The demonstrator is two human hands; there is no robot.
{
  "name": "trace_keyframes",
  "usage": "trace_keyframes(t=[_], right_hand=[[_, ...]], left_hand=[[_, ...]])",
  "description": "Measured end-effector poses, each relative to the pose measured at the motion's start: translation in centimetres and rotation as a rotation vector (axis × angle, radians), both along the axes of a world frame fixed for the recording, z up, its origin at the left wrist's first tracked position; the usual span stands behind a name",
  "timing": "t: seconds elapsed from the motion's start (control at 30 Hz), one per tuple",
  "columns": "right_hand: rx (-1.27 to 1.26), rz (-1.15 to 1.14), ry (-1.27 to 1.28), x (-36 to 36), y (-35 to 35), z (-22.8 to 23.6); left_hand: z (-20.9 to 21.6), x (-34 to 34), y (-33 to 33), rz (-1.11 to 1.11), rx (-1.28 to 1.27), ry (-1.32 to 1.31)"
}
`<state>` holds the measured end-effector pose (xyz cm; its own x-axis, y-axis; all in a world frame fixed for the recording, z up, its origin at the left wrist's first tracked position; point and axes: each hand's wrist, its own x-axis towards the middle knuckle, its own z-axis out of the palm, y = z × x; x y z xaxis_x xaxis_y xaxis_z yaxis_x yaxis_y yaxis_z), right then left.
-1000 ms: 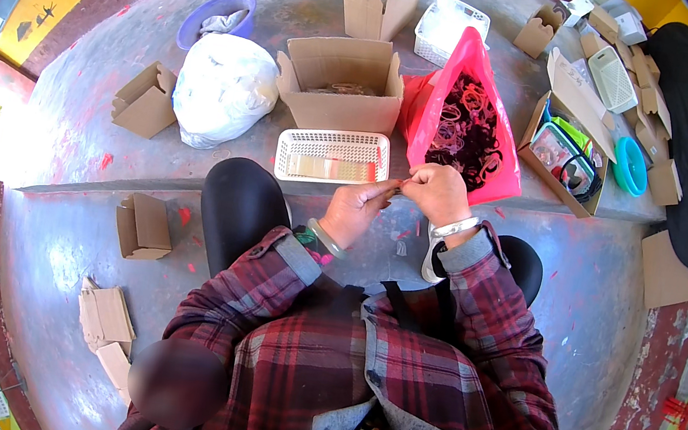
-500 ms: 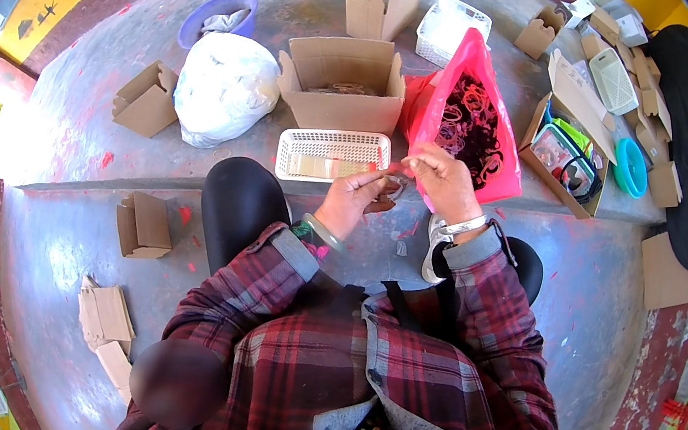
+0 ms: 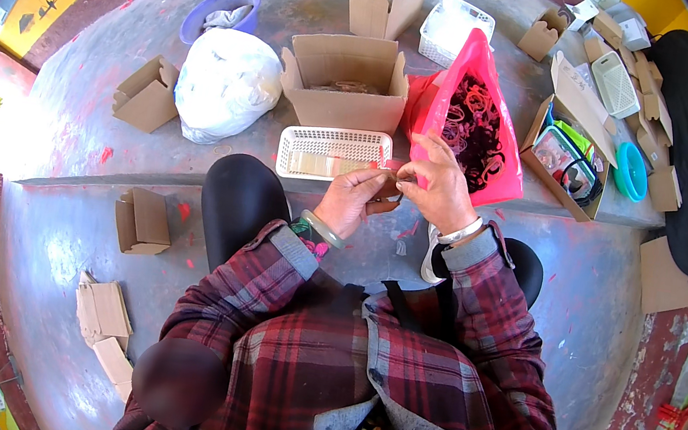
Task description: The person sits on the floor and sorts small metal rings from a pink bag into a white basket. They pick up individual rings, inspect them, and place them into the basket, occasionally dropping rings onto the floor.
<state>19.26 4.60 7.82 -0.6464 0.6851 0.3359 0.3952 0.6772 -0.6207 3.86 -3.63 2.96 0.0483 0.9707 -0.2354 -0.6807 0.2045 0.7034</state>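
Note:
My left hand (image 3: 347, 205) is closed, pinching a small dark loop (image 3: 399, 189) that looks like a hair tie. My right hand (image 3: 442, 192) meets it there, thumb and forefinger pinched on the same loop, other fingers raised. The fingers partly hide the loop. Just beyond my hands stands a white plastic basket (image 3: 285, 152) with flat pale cards (image 3: 320, 164) in it; something small and red shows at its right end, by my fingertips. To the right, a bright pink plastic bag (image 3: 510, 175) gapes open, full of dark and pink loops (image 3: 474, 132).
A cardboard box (image 3: 342, 114) sits behind the basket, with a stuffed white bag (image 3: 227, 93) and a smaller box (image 3: 148, 95) to its left. Right of the pink bag is a carton of odds and ends (image 3: 564, 162). My knees flank the step's edge.
My right hand has come slightly down and left, its thumb and forefinger closing in on the loop by my left fingertips. My left hand has hardly moved.

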Motion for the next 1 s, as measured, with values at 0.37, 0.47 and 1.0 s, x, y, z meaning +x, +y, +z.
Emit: trace_keyframes(t=[0.37, 0.47, 1.0], right_hand=[[-0.238, -0.016, 0.115, -0.2, 0.2, -2.1], [-0.209, -0.040, 0.135, -0.5, -0.1, -1.6], [-0.029, 0.007, 0.052, -0.4, -0.3, -0.6]], left_hand=[[0.1, 0.4, -0.1, -0.024, -0.027, -0.006], [-0.1, 0.1, -0.2, -0.002, -0.060, -0.005], [0.3, 0.1, -0.1, 0.019, -0.090, -0.013]])
